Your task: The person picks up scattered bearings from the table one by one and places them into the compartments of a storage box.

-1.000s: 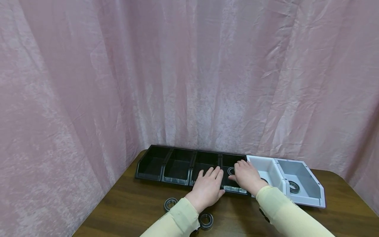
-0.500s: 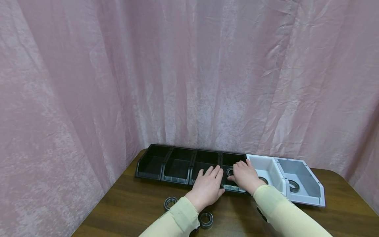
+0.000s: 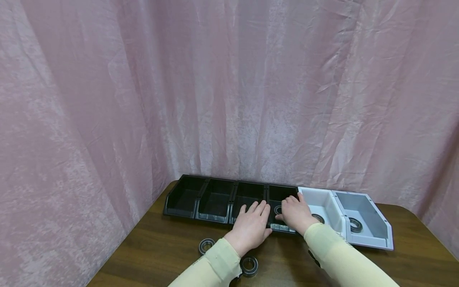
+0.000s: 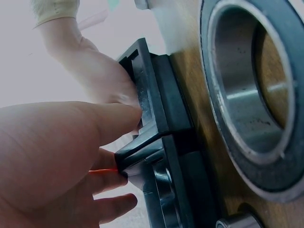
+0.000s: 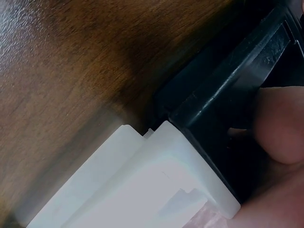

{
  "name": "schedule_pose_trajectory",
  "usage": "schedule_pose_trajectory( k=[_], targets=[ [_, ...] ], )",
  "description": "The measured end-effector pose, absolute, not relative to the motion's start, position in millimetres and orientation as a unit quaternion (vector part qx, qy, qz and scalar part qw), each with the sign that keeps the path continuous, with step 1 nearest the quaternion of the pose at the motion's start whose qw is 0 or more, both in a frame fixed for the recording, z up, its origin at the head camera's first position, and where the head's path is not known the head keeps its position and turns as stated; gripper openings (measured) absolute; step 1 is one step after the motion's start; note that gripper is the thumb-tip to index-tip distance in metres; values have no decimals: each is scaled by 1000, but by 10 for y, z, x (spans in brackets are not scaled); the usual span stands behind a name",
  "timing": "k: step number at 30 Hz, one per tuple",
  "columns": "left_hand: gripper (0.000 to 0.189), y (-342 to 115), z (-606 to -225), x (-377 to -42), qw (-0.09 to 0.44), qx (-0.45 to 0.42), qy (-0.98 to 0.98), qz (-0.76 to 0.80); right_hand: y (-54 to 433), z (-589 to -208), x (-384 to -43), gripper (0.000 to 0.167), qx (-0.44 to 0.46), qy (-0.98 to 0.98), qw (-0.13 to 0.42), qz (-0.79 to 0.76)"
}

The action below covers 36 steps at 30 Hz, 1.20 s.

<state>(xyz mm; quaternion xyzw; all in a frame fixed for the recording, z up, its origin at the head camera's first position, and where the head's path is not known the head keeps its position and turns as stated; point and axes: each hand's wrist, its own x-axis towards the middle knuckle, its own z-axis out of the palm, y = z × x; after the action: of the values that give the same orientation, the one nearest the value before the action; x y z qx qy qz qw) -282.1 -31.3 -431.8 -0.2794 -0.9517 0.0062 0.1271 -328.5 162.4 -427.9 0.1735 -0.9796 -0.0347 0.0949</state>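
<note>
In the head view my left hand [image 3: 248, 230] rests with straight fingers over the divider between the two right-hand black bins. The left wrist view shows its thumb and fingers at the front rim of a black bin [image 4: 154, 102]. My right hand [image 3: 297, 213] reaches into the rightmost black bin [image 3: 283, 192], fingers curled. A ball bearing [image 3: 277, 209] lies between its thumb and forefinger, partly covered by the hand. The right wrist view shows only part of this hand, at the inner side of the black bin [image 5: 228, 95]; the bearing is hidden there.
Two light bins continue the row at right: a white bin [image 3: 322, 195] and a grey bin [image 3: 362, 207], each with a bearing inside. On the wooden table [image 3: 172, 243], one bearing [image 3: 206, 246] lies left of the left wrist, another [image 3: 249, 266] right of it. A pink curtain [image 3: 229, 99] hangs behind.
My right hand, with the bearing at its fingers, has shifted slightly left and down within the black bin. More of the bearing in the white bin shows. The left hand stays put.
</note>
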Motion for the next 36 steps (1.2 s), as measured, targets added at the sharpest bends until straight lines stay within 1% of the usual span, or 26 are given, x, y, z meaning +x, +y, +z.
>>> schedule_pose_trajectory(
  k=[7,21,28,36],
  targets=[
    [72,-305,-4313,-2818,127,-278,-952,8,1611,-4303,-3307,49,166,-981,89,-55],
    [72,-308,-4294,-2802,126,-278,-952,5,1575,-4331,-3317,52,156,-981,78,-88],
    [72,-309,-4292,-2795,132,-278,-951,11,1579,-4356,-3329,48,160,-980,90,-80],
    [72,-306,-4300,-2798,139,-279,-950,14,1571,-4361,-3345,42,156,-981,84,-83]
  ],
)
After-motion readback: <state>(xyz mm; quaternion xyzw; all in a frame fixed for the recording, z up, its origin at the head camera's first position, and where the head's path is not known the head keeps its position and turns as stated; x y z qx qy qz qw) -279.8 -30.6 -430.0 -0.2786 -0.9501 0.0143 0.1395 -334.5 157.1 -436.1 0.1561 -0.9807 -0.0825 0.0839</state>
